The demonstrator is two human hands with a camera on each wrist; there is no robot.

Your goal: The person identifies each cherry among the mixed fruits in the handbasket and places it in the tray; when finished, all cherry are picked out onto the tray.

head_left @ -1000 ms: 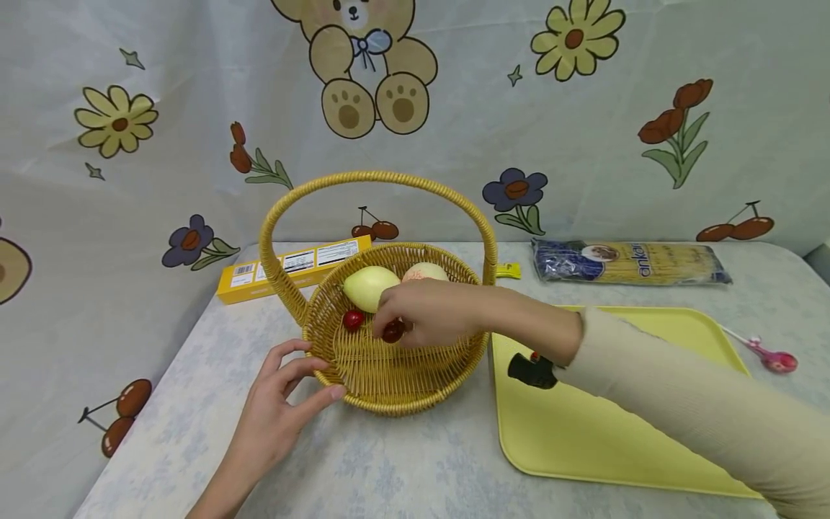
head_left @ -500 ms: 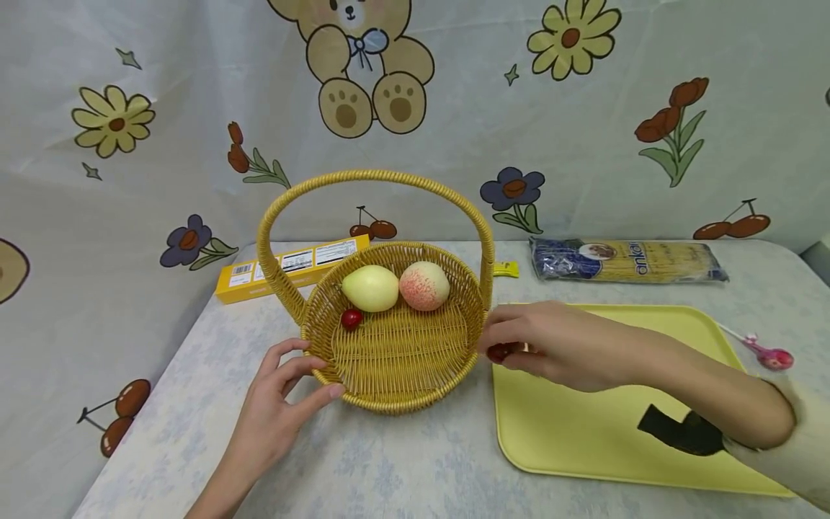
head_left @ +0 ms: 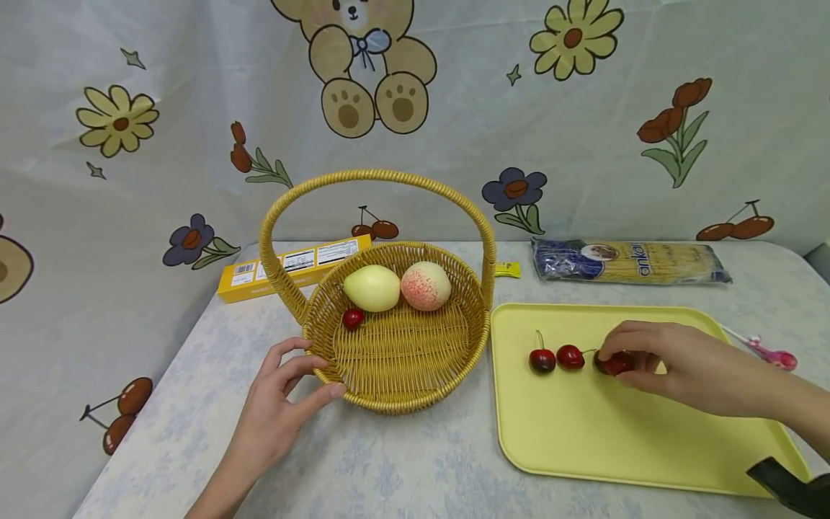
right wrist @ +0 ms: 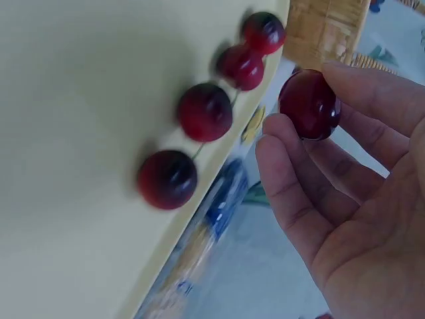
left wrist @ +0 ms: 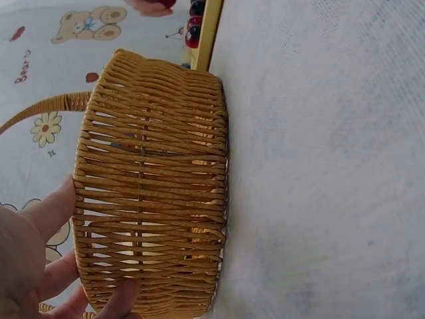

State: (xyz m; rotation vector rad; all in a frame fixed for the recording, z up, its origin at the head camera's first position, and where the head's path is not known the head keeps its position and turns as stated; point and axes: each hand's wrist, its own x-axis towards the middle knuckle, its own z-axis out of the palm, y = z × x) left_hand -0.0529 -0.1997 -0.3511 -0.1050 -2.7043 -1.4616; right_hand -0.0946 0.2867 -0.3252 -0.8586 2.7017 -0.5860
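Observation:
A yellow wicker basket (head_left: 395,405) with a tall handle holds a pale green pear-shaped fruit (head_left: 372,288), a peach (head_left: 425,286) and one red cherry (head_left: 353,318). My left hand (head_left: 275,414) grips the basket's near left rim with bent fingers, seen close up in the left wrist view. Over the yellow tray (head_left: 583,447), my right hand (head_left: 681,367) pinches a dark red cherry (right wrist: 309,104) between thumb and fingers. Several cherries lie in a row on the tray, among them a cherry with an upright stem (head_left: 542,361); the hand partly covers the row's right end in the head view.
Behind the basket lies an orange-yellow box (head_left: 295,268). A pack of noodles (head_left: 632,262) is at the back right, with a small yellow packet (head_left: 507,269) to its left. Right of the tray lies a pink item with a white stick (head_left: 777,360). A printed cloth hangs behind.
My right hand has come out of the basket with a cherry and travelled right to above the tray, uncovering the peach. My left hand has stayed on the rim.

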